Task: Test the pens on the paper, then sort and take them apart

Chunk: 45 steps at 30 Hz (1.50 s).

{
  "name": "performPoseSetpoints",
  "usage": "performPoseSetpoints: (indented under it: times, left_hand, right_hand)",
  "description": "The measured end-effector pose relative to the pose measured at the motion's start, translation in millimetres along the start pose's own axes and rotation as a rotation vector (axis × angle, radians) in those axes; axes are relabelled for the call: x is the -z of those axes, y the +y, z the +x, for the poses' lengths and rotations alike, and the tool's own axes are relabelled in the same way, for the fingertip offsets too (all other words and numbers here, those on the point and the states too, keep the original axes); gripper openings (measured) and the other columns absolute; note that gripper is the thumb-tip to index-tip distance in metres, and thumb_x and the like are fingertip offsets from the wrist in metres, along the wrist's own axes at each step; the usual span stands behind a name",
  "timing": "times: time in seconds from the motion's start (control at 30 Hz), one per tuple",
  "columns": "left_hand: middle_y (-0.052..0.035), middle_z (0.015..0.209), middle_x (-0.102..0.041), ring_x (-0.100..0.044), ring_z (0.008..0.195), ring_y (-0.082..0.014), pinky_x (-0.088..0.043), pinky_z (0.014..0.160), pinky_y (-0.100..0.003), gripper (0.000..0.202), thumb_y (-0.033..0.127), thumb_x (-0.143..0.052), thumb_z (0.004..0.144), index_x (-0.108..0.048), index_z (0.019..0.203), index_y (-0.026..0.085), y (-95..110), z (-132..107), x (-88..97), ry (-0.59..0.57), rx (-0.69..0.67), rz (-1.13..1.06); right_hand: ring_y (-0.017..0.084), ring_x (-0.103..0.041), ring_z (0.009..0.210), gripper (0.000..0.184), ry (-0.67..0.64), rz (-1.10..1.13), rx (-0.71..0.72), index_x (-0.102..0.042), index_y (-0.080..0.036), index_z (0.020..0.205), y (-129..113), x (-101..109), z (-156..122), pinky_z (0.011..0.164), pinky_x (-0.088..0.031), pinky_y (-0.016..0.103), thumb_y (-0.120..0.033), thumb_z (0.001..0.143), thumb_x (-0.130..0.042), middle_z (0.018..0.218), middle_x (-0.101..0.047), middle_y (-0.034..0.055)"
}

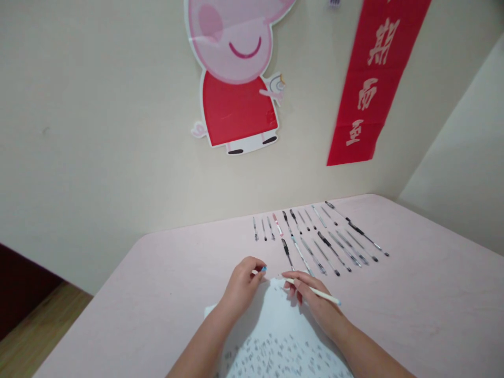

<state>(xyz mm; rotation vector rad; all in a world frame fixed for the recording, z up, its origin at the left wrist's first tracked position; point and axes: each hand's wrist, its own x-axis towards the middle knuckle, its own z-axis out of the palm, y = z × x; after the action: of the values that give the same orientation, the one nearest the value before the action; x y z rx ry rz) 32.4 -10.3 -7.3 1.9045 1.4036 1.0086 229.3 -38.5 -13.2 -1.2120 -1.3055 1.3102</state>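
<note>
A slim cream-coloured pen with a bluish far end rests in my right hand, its fingers closed round the shaft near the tip. My left hand pinches a small blue pen cap between thumb and finger. The two hands are a short distance apart, cap and pen not touching. Just in front of me lies a white cloth or sheet covered with small dark marks; my forearms pass over it. The pen's tip is too small to make out clearly.
Several pens lie in two rows beyond my hands, among them a red-and-white pen and a black-grip pen. They rest on a pale pink table against the wall. A cartoon pig cutout and a red banner hang above.
</note>
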Motion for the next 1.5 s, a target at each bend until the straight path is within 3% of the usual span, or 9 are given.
performPoseSetpoints:
  times: [0.1, 0.23, 0.5, 0.73, 1.17, 1.4, 1.5]
  left_hand:
    - [-0.0042, 0.088, -0.06, -0.057, 0.084, -0.0154, -0.049, 0.069, -0.025, 0.018, 0.01, -0.05, 0.072, -0.061, 0.084, 0.02, 2, -10, -12.5, -0.003, -0.058, -0.046]
    - [-0.0036, 0.086, -0.058, -0.055, 0.083, -0.0152, -0.047, 0.071, -0.027, 0.024, 0.004, -0.048, 0.068, -0.06, 0.08, 0.02, -5, -11, -21.5, 0.02, -0.104, -0.041]
    - [-0.0046, 0.092, -0.056, -0.055, 0.086, -0.0155, -0.047, 0.073, -0.028, 0.025, 0.003, -0.048, 0.07, -0.06, 0.083, 0.02, -3, -12, -21.9, -0.024, -0.103, -0.035]
    - [-0.0051, 0.097, -0.065, -0.058, 0.092, -0.0178, -0.046, 0.084, -0.034, 0.022, 0.009, -0.05, 0.074, -0.061, 0.088, 0.022, -5, -13, -22.8, -0.089, -0.134, 0.036]
    - [-0.0044, 0.09, -0.066, -0.06, 0.085, -0.0157, -0.047, 0.077, -0.028, 0.016, 0.011, -0.054, 0.076, -0.061, 0.088, 0.02, -4, -13, -22.4, -0.089, -0.194, 0.078]
    - [-0.0052, 0.089, -0.066, -0.059, 0.085, -0.016, -0.047, 0.078, -0.028, 0.016, 0.013, -0.053, 0.078, -0.062, 0.09, 0.019, 0, -14, -21.1, -0.134, -0.209, 0.09]
    - [-0.0043, 0.089, -0.065, -0.059, 0.084, -0.0157, -0.046, 0.077, -0.027, 0.015, 0.014, -0.053, 0.079, -0.062, 0.088, 0.02, -1, -14, -19.9, -0.141, -0.191, 0.095]
  right_hand:
    - [0.015, -0.055, 0.06, 0.035, -0.035, 0.067, 0.019, -0.061, -0.018, 0.097, -5, -1, -1, 0.054, -0.043, 0.027, -0.044, 0.073, -0.057, 0.078, -0.065, 0.0059]
    - [0.014, -0.055, 0.06, 0.022, -0.069, 0.057, 0.014, -0.058, -0.019, 0.083, -7, -1, 0, 0.052, -0.042, 0.025, -0.039, 0.072, -0.057, 0.077, -0.065, 0.004]
    - [0.013, -0.057, 0.059, 0.013, -0.094, -0.012, 0.036, -0.059, -0.018, 0.079, 2, 0, 3, 0.054, -0.043, 0.024, -0.029, 0.074, -0.054, 0.072, -0.064, 0.0017]
    - [0.013, -0.053, 0.057, 0.008, -0.079, -0.098, 0.074, -0.06, -0.018, 0.072, 1, -1, 3, 0.053, -0.041, 0.023, -0.024, 0.072, -0.055, 0.063, -0.059, -0.0013]
    - [0.015, -0.056, 0.062, 0.012, -0.074, -0.151, 0.127, -0.064, -0.018, 0.075, 1, 1, 3, 0.056, -0.043, 0.026, -0.027, 0.073, -0.056, 0.069, -0.064, 0.0019]
    - [0.02, -0.061, 0.076, 0.018, -0.107, -0.155, 0.17, -0.07, -0.017, 0.079, -1, 2, 4, 0.072, -0.047, 0.032, -0.031, 0.074, -0.059, 0.08, -0.069, 0.007]
    - [0.019, -0.058, 0.074, 0.025, -0.154, -0.116, 0.139, -0.069, -0.017, 0.089, 0, 3, 3, 0.068, -0.045, 0.031, -0.036, 0.074, -0.061, 0.081, -0.066, 0.0061]
